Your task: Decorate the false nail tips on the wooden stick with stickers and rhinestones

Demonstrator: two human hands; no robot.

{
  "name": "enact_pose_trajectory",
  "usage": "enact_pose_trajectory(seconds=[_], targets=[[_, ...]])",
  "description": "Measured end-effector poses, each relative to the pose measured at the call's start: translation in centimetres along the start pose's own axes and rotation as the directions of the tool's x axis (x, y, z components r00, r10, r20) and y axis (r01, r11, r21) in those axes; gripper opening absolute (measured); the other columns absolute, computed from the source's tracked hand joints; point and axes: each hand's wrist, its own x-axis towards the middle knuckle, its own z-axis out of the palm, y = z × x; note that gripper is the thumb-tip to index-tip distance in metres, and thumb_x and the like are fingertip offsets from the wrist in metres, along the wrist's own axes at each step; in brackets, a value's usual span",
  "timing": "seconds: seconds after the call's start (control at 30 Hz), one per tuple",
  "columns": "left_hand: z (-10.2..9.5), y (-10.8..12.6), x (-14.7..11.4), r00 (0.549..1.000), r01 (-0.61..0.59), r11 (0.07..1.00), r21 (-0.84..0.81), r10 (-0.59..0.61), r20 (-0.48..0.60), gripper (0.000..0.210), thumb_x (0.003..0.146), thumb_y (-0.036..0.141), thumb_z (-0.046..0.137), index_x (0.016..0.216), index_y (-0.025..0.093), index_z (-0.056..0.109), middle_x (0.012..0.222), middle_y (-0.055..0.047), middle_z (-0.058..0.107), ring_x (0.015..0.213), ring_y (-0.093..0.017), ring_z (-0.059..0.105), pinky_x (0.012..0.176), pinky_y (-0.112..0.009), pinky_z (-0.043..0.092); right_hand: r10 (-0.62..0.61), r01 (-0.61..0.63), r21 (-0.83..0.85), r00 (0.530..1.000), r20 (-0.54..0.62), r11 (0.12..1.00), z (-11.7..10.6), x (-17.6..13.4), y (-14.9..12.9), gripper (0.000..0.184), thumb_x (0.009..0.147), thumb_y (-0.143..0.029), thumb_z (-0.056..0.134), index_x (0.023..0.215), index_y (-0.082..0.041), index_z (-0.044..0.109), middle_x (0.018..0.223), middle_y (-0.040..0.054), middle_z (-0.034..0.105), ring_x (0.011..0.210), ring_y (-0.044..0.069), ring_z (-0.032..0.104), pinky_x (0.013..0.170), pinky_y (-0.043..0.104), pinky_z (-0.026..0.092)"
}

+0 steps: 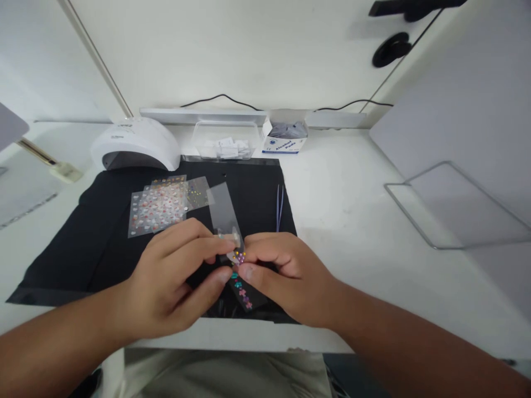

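As the left hand (172, 282) pinches gemmed film (241, 292), the right hand (292, 276) does.

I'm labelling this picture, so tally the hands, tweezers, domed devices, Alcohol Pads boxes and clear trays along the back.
Left hand and right hand: 2
Tweezers: 1 pair
White domed device: 1
Alcohol Pads box: 1
Clear tray: 1
Total: 6

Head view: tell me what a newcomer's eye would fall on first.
First, the left hand and right hand, meeting over the near part of the black mat around a strip of bright flower-shaped gems. Next, the white domed nail lamp at the back left, then the open Alcohol Pads box just beyond the mat's far right corner.
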Motion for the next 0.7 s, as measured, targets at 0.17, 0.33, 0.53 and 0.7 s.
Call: enact_pose_trajectory(seconds=[0.17,0.33,0.53,0.7], targets=[[0.25,0.04,-0.07,0.997,0.077,0.995,-0.059,-0.076,0.017,0.023,0.086,0.01,0.061,0.109,0.013,0.065,0.077,-0.003,0.06,0.068,-0.015,0.06,0.059,-0.027,0.052,-0.241,0.227,-0.209,0.97,-0.042,0.951,0.28,0.01,0.41,0.026,0.09,-0.01,0.052,0.064,-0.017,0.053,0.065,-0.0025,0.047,0.06,0.009,0.047,0.056,0.023,0.038],[0.17,0.18,-0.24,0.996,0.081,0.992,-0.099,-0.078,0.034,0.023,0.086,0.007,0.061,0.109,0.013,0.064,0.08,-0.003,0.058,0.073,-0.014,0.058,0.062,-0.026,0.051,-0.334,0.307,-0.306,0.942,-0.04,0.901,0.51,-0.24,0.55,0.025,0.092,-0.011,0.05,0.069,-0.019,0.049,0.067,-0.0026,0.046,0.06,0.01,0.043,0.055,0.023,0.037],[0.49,0.25,-0.18,0.998,0.061,0.991,-0.123,-0.059,0.018,0.023,0.086,0.005,0.062,0.107,0.013,0.061,0.086,-0.003,0.059,0.077,-0.013,0.056,0.067,-0.026,0.051,-0.348,0.313,-0.368,0.937,-0.031,0.876,0.65,-0.43,0.48,0.019,0.092,-0.015,0.051,0.073,-0.018,0.05,0.067,-0.0025,0.047,0.06,0.01,0.043,0.054,0.023,0.036],[0.64,0.3,-0.27,0.997,0.072,0.984,-0.165,-0.068,0.028,0.023,0.086,0.004,0.061,0.107,0.012,0.06,0.088,-0.003,0.058,0.081,-0.012,0.056,0.07,-0.024,0.051,-0.39,0.347,-0.433,0.921,-0.014,0.832,0.64,-0.47,0.61,0.023,0.095,-0.015,0.049,0.073,-0.018,0.053,0.066,-0.0019,0.051,0.06,0.011,0.044,0.054,0.023,0.037]])
